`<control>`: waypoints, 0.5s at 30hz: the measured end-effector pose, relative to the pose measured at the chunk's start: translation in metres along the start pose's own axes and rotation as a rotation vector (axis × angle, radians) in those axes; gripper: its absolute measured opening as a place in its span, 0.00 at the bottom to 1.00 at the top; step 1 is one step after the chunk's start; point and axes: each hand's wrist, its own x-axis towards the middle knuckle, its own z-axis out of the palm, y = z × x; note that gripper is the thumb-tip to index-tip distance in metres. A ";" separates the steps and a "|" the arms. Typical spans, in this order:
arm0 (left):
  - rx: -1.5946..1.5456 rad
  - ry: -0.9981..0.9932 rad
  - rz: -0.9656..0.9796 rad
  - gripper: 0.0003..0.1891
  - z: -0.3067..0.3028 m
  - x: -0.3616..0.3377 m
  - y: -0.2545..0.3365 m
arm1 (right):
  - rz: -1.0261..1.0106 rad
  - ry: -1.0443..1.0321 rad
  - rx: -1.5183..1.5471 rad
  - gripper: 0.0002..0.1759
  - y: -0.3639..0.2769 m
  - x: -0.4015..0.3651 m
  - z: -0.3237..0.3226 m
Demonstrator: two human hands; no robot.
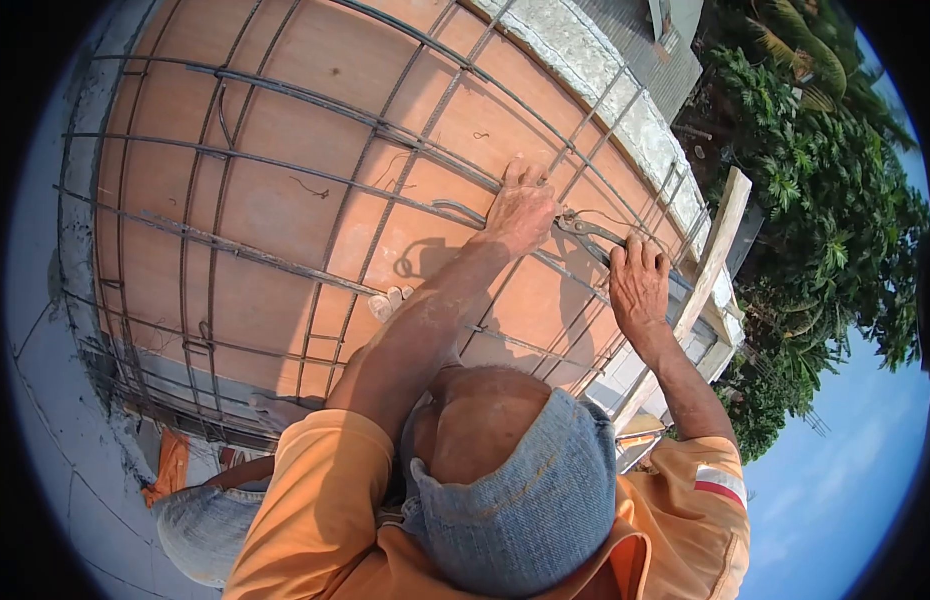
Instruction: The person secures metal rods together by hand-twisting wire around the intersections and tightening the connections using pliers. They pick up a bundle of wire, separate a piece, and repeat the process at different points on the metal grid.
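Neither my left hand nor my right hand can be made out. A person in an orange shirt and denim head covering (525, 480) leans over a rebar grid (285, 85) in front of me. That person's left hand (525, 205) rests on the bars near a crossing. Their right hand (640, 280) holds the handles of metal pliers (585, 232), whose jaws are at the bars beside the left hand, near a thin wire. Other pale fingertips (390, 302) touch a bar left of the forearm; whose they are is hidden.
Orange-brown panels (265, 200) lie behind the bars. A second person in denim (210, 530) is at lower left. Rough concrete edging (625, 95) runs along the upper right, near a wooden post (713, 250). Trees (795, 200) stand at right.
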 end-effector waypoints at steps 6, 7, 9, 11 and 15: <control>-0.012 0.044 0.022 0.05 0.001 -0.002 0.000 | -0.048 0.109 -0.182 0.14 0.006 -0.007 0.008; -0.017 0.056 0.029 0.05 0.001 -0.002 0.000 | -0.050 0.108 -0.183 0.14 0.006 -0.007 0.008; -0.021 0.069 0.033 0.05 0.000 -0.002 -0.001 | -0.025 0.033 -0.148 0.17 0.007 -0.006 0.005; -0.030 0.066 0.035 0.05 0.000 -0.003 -0.001 | -0.035 0.082 -0.145 0.16 0.006 -0.005 0.006; 0.019 0.117 0.044 0.08 0.007 -0.004 -0.002 | -0.015 -0.013 -0.108 0.12 0.004 0.001 -0.003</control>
